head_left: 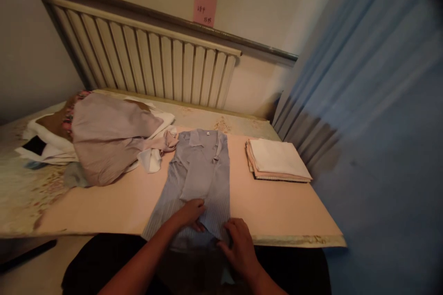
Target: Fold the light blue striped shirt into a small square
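Shirt (199, 175), grey-blue with fine stripes, lay flat on the tabletop (114, 207), collar at the far end, hem hanging over the near edge. Sides were folded in toward the middle, giving a long narrow shape.

Left hand (190, 214) rested palm down on the near part of the shirt, fingers spread loosely and pressing the cloth; its grip was apart, clamped on nothing. Right hand (240, 244) sat just right of it at the tabletop's near edge, fingers curled at the shirt's lower right corner. Whether that grip pinched the cloth or only touched it could not be told. The two hands were near each other, not touching.

Left of the shirt, a heap of clothes (107, 140): a mauve-grey garment on top, white pieces under it, a bit of dark and patterned cloth at the far left. One sleeve of the heap reached the shirt's left shoulder. Right of the shirt, well apart from it, a neat stack of folded cloth (277, 159), white on top, pinkish below.

A ribbed radiator (148, 62) ran along the far wall. A pink note (204, 10) was stuck above it; the writing was too small to read. A blue curtain (374, 101) filled the right side, blurred.
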Available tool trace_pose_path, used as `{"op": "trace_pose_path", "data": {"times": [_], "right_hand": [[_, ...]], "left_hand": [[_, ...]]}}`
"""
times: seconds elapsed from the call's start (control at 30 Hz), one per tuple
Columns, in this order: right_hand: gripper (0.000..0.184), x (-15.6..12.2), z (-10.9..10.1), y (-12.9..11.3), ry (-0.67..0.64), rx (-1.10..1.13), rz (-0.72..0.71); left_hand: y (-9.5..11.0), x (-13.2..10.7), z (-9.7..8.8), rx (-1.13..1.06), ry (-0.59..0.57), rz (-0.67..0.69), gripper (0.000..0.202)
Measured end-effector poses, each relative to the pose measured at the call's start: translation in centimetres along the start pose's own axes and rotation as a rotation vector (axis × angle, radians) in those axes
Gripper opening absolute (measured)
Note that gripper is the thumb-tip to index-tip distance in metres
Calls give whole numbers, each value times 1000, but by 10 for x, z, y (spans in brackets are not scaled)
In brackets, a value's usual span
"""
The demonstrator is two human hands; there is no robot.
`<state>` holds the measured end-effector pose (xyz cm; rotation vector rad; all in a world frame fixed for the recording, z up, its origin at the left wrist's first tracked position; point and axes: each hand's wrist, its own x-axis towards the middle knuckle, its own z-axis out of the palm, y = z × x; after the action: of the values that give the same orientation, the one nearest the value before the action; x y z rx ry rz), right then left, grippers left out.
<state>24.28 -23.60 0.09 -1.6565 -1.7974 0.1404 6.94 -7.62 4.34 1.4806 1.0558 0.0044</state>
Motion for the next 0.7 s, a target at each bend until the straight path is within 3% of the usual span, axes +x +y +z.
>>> {"op": "trace_pose_path", "data": {"times": [0.27, 0.47, 0.7], "right_hand": [[43, -9, 12, -1, 7, -205, -89], [33, -9, 15, 3, 120, -174, -100], [35, -17, 7, 4, 179, -122, -58]], "left_hand": [[9, -6, 6, -3, 65, -62, 8], [11, -7, 10, 68, 109, -72, 11], [3, -2, 17, 201, 143, -83, 14]]}}
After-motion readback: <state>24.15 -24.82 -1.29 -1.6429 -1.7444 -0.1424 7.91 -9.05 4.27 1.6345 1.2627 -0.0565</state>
